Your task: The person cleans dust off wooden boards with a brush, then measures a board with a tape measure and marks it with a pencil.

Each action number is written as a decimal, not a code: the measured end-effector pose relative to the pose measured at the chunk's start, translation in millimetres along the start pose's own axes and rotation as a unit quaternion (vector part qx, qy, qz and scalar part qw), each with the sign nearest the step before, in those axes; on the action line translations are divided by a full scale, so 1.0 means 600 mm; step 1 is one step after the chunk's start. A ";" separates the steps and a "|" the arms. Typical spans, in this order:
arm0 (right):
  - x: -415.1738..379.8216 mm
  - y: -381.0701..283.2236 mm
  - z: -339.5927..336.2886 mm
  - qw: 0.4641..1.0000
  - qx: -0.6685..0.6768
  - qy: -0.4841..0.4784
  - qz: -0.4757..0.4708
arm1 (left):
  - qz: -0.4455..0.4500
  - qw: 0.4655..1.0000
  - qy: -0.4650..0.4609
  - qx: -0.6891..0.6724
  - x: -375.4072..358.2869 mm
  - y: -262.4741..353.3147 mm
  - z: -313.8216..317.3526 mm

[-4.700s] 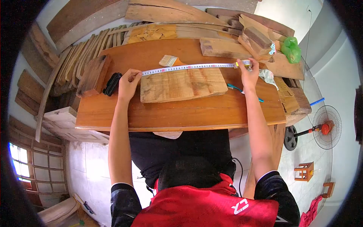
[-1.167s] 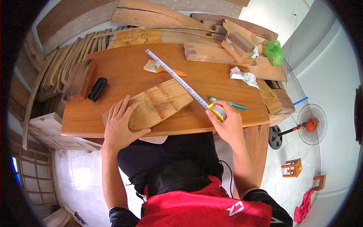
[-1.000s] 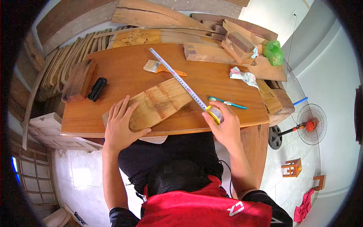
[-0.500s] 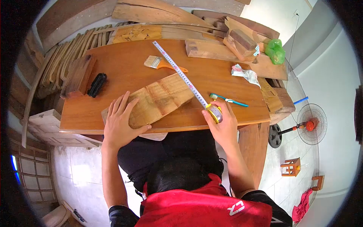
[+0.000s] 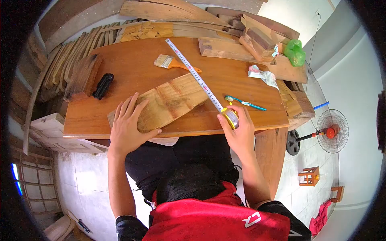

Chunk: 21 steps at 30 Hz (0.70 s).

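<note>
The tabletop (image 5: pixel 130 60), brown and smooth, stands in a room with many wooden pieces around it, and the dark round border of the view cuts off the outermost ones. On the tabletop, at its near edge, lies the wooden board (image 5: pixel 175 98), turned at a slant. Its left end is partly hidden, because the left hand (image 5: pixel 128 128) rests there with the fingers and thumb spread wide.

At the right end of the board, the right hand (image 5: pixel 241 130) is closed around a tape measure (image 5: pixel 231 118); the fingers cover part of the case. The tape blade (image 5: pixel 183 59) extends from it, past the right end of the board and beyond its far side. Whether the blade touches the board, I cannot tell, and many of its marks are too small to read surely.

Beyond the board is a paintbrush (image 5: pixel 173 63), and the blade hides a bit of its orange handle. To the right of the board lies a toothbrush (image 5: pixel 246 103). To the left of it is a black object (image 5: pixel 103 86), whose kind is hard to make out, near a dark wood block (image 5: pixel 83 76). Far to the right and beyond the board, a green bag (image 5: pixel 294 53) has contents which I cannot distinguish.
</note>
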State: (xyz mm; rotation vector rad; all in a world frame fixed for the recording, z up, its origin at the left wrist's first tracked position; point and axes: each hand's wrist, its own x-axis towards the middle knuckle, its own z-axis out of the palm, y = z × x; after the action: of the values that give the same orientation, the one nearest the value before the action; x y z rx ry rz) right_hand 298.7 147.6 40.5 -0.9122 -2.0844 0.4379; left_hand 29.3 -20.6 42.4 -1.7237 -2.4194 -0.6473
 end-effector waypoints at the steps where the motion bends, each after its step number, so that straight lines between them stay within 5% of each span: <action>1: 0.001 0.002 -0.002 1.000 0.002 -0.001 -0.003 | 0.003 1.000 0.001 -0.001 0.002 0.002 0.000; 21: 0.002 -0.006 -0.006 1.000 -0.020 -0.002 -0.002 | 0.005 1.000 0.006 -0.004 0.001 -0.002 0.001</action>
State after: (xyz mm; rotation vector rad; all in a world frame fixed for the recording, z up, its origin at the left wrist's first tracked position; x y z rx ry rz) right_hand 299.7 145.9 45.4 -0.9311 -2.1047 0.3978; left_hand 28.2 -19.9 42.0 -1.7289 -2.4014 -0.6660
